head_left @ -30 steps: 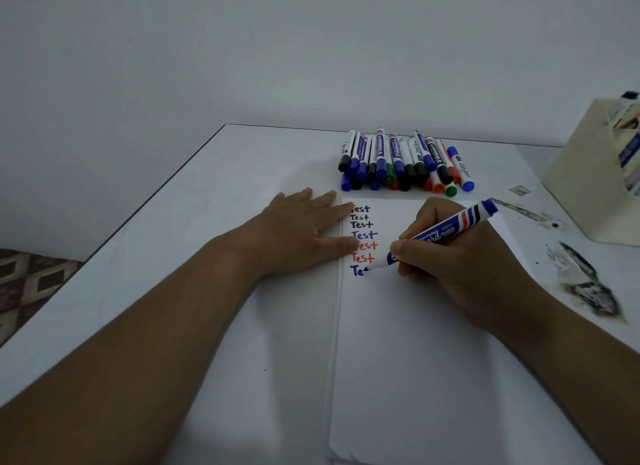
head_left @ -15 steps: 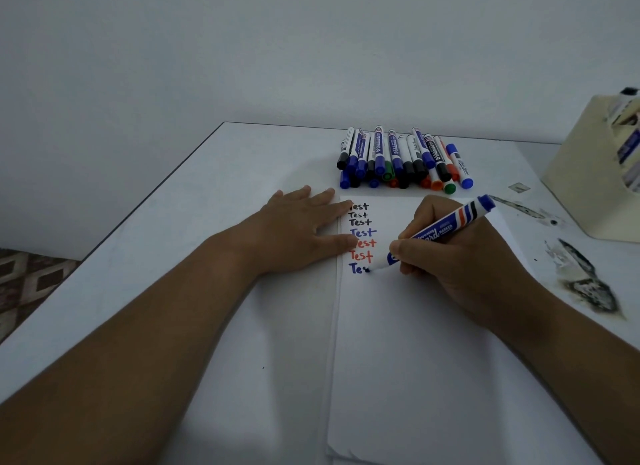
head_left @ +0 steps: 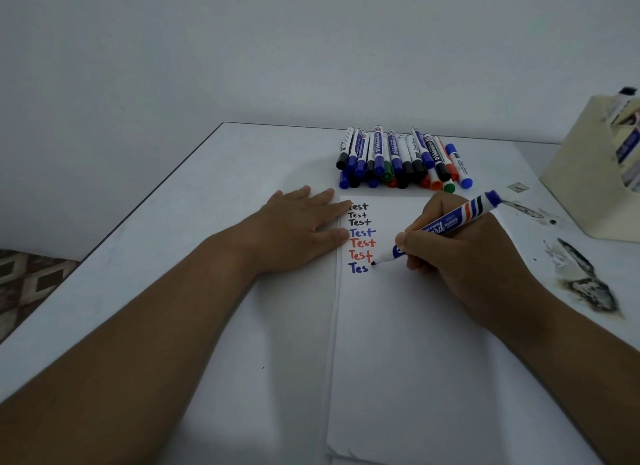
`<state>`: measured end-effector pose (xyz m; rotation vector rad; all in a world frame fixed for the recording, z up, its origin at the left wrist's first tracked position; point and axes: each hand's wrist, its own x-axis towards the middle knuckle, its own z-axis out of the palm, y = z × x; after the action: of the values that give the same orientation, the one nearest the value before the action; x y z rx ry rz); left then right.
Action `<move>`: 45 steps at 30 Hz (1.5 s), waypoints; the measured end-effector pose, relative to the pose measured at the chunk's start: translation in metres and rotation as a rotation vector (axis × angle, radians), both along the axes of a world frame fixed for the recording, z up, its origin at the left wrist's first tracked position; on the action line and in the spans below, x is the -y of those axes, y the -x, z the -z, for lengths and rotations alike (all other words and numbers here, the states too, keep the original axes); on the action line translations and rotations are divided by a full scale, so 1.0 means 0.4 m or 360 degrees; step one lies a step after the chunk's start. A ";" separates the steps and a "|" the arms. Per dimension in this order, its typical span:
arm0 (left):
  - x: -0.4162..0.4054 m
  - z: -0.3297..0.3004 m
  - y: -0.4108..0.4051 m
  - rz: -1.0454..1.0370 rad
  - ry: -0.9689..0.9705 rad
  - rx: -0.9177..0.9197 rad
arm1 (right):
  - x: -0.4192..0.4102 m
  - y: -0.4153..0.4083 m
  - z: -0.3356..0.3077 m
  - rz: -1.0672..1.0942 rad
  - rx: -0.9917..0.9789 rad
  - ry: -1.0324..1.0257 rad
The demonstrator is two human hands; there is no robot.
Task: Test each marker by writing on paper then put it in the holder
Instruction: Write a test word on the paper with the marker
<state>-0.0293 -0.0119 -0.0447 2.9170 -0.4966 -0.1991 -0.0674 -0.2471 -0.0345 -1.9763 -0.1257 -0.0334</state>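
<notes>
On the paper (head_left: 415, 343), the blue marker (head_left: 446, 225) has added "s".

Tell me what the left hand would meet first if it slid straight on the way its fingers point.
The flat left hand points right, fingertips already on the white paper sheet's edge. Sliding on, it would cross the handwritten "Test" lines, then probably meet the right hand gripping the blue marker.

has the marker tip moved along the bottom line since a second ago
Yes. The blue marker in the right hand has moved rightward along the paper: the bottom word read "Te", now "Tes".
</notes>
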 end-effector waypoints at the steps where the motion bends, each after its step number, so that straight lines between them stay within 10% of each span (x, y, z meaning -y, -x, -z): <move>1: 0.000 0.000 0.000 0.0001 -0.0004 0.0004 | 0.000 0.000 0.000 0.0005 -0.0016 0.0000; 16: -0.003 0.006 -0.003 -0.0001 0.0048 0.0019 | -0.001 -0.004 0.002 0.0028 -0.0087 0.0000; 30: -0.011 -0.012 0.006 -0.0175 0.0661 0.0341 | 0.013 -0.009 -0.014 0.0045 -0.0118 -0.0795; 36: -0.070 -0.066 0.030 0.0053 0.0404 -0.0204 | 0.020 -0.007 -0.017 0.0044 -0.0151 -0.0861; 45: -0.097 -0.088 0.046 -0.0080 0.0269 -0.0139 | 0.018 -0.011 -0.017 0.0048 -0.0191 -0.0883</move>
<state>-0.0477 0.0269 -0.0097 2.7393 -0.4048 -0.2629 -0.0630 -0.2542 -0.0279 -1.4217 -0.0051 0.0286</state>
